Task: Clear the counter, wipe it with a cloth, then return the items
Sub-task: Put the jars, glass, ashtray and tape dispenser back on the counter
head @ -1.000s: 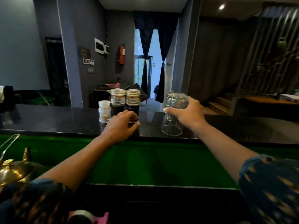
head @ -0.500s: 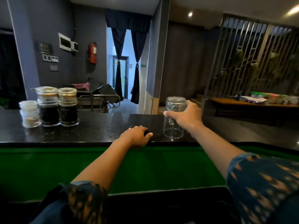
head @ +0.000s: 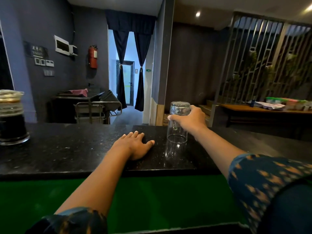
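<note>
The right hand [head: 190, 121] was wrapped around the upper part of an upside-down clear glass [head: 178, 122], fingers curled over its raised base, thumb on the near-left side. The glass stood rim-down on the black speckled counter [head: 67, 149], upright, its reflection showing in the polished stone just below it. Whether the rim actually touched the stone or hovered a hair above it could not be told. Just to the left of the glass, and a little nearer the person, the left hand [head: 135, 146] lay palm-down and flat on the counter, fingers straight and relaxed, thumb pointing toward the glass but apart from it, gripping nothing. Well off to the left, at the frame's edge, stood a lidded jar [head: 11, 119] of dark contents, far from both hands. Both forearms reached over the green panel [head: 152, 196] below the counter's near edge, patterned blue sleeves [head: 263, 181] showing at the bottom.
</note>
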